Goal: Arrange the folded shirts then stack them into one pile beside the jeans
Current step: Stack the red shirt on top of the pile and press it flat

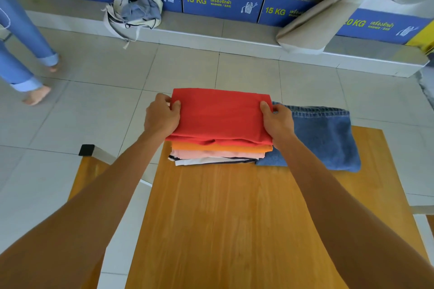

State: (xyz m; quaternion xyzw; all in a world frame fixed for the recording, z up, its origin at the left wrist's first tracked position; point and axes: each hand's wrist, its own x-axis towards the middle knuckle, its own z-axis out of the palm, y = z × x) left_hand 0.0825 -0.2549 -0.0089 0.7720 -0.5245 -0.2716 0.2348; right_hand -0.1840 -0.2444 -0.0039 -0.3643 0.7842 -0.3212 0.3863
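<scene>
We hold the red shirt point(220, 116) atop the shirt pile point(218, 155) on the wooden table point(234, 218); left hand point(162, 117) and right hand point(278, 122) pinch its side edges, thumbs on top. Jeans point(326, 138) touch the pile's right side. A cloth bag point(133, 13) on the ledge holds grey fabric.

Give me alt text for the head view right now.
Both hands, left hand and right hand, grip the red shirt atop a pile of folded shirts on a wooden table, beside folded jeans.
</scene>
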